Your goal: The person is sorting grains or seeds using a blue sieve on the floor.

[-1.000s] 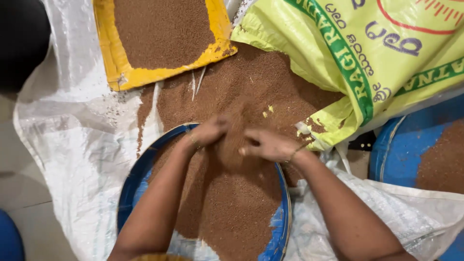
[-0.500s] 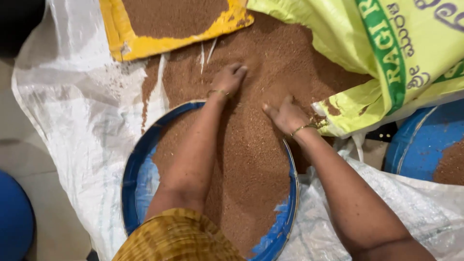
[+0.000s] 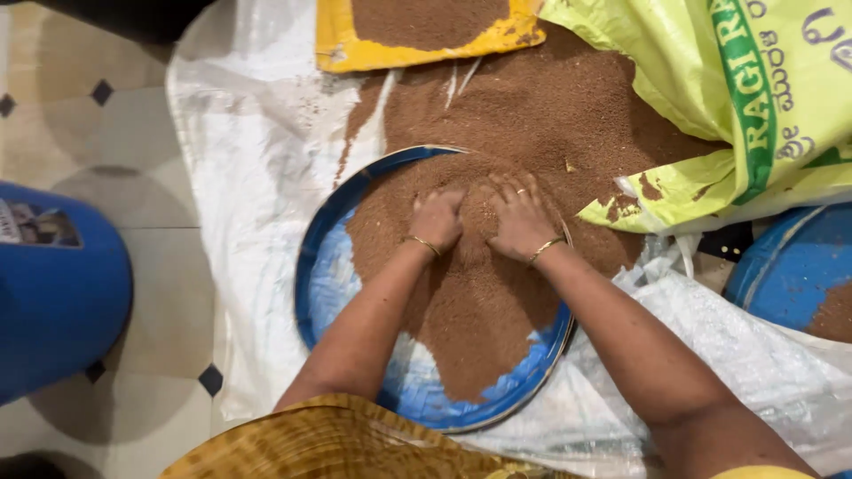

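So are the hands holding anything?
Nothing is gripped: the left hand and right hand lie palms down, side by side, on the brown grain in the blue pan.

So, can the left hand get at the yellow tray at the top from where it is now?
Probably yes. The left hand rests on brown grain in the blue round pan; between it and the yellow tray lies only loose grain on the white sheet, nothing blocking.
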